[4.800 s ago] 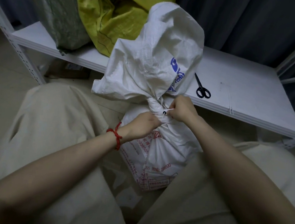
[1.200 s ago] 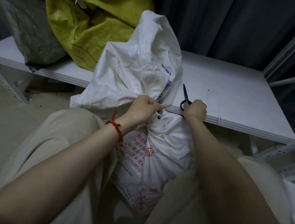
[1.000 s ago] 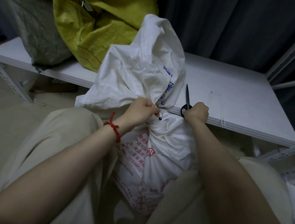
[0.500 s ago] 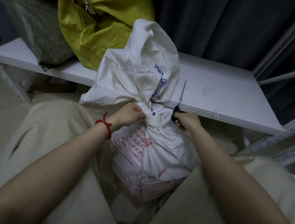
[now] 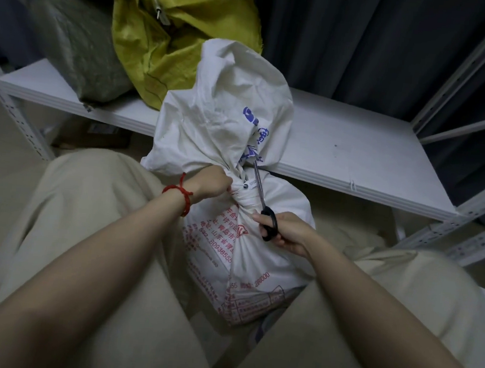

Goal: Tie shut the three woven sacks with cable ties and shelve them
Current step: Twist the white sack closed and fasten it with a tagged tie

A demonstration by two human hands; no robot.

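A white woven sack [image 5: 248,243] with red print stands on the floor between my knees. Its gathered neck is cinched by a white cable tie [image 5: 248,184]. My left hand [image 5: 212,182] grips the neck just left of the tie. My right hand [image 5: 285,231] holds black-handled scissors [image 5: 264,206], whose blades point up and lie against the tie. A yellow sack [image 5: 172,31], tied with a cable tie, and a grey-green sack [image 5: 80,46] lean on the white shelf [image 5: 341,151].
The shelf's right half is bare. White perforated uprights [image 5: 462,68] rise at the right and at the left edge. A dark curtain hangs behind the rack. My beige trouser legs flank the sack, and a cardboard box [image 5: 93,135] lies under the shelf.
My right hand picked the scissors up from the shelf and brought them down to the sack's neck, with the blades now at the cable tie. My left hand has stayed on the neck.
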